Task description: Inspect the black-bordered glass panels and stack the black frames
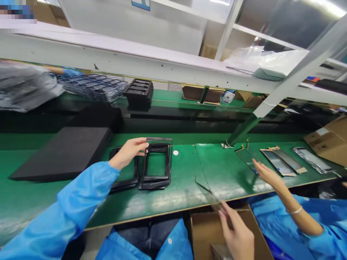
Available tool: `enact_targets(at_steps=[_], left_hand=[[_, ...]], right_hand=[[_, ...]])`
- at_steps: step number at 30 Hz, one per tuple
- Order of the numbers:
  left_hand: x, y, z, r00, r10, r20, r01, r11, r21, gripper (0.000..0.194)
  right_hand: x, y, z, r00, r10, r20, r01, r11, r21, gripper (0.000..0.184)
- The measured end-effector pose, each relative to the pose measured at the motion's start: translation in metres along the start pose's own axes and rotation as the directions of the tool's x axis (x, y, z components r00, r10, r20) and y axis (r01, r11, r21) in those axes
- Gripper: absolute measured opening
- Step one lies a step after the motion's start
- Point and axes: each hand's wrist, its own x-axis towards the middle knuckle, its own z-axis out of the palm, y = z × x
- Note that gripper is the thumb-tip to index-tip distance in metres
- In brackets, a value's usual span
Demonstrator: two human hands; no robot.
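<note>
My left hand [130, 151] pinches the upper left corner of a thin black rectangular frame [159, 139], holding it upright over a stack of similar black frames [154, 179] on the green bench. Another pile of black frames [123, 186] lies partly hidden behind my left wrist. Low at the front edge, my right hand [237, 231] is closed around a slim dark tool that looks like bent-tip tweezers [203, 186]. The tool is blurred near the fingers, and its tip points up and left over the bench.
A black foam block [67, 151] sits left. A co-worker's hand [267, 175] at right holds a thin black-edged piece [244, 159] near several flat display panels [279, 162]. A green post [242, 130] rises behind. Below the bench edge stands an open cardboard box [203, 231].
</note>
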Motion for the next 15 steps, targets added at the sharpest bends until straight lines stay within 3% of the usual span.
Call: enact_targets(at_steps=[2, 5, 7, 9, 15], left_hand=[[-0.030, 0.009, 0.009, 0.999, 0.037, 0.013, -0.036, 0.996, -0.079, 0.039], [-0.072, 0.018, 0.031, 0.995, 0.079, 0.060, -0.065, 0.978, -0.198, 0.043], [-0.094, 0.019, 0.046, 0.992, 0.109, 0.068, -0.083, 0.950, -0.300, 0.052], [-0.108, 0.018, 0.056, 0.988, 0.141, 0.058, -0.113, 0.935, -0.336, 0.050], [-0.124, 0.007, 0.063, 0.980, 0.192, 0.051, -0.169, 0.940, -0.297, 0.036]], right_hand=[[0.010, -0.032, -0.005, 0.977, 0.204, -0.067, -0.182, 0.953, 0.241, 0.047], [0.018, -0.078, 0.006, 0.890, 0.449, 0.073, -0.398, 0.692, 0.603, 0.067], [0.018, -0.102, 0.020, 0.849, 0.486, 0.208, -0.472, 0.519, 0.713, 0.065], [0.017, -0.118, 0.033, 0.821, 0.484, 0.303, -0.524, 0.425, 0.738, 0.061], [0.014, -0.132, 0.050, 0.786, 0.460, 0.412, -0.587, 0.347, 0.732, 0.064]])
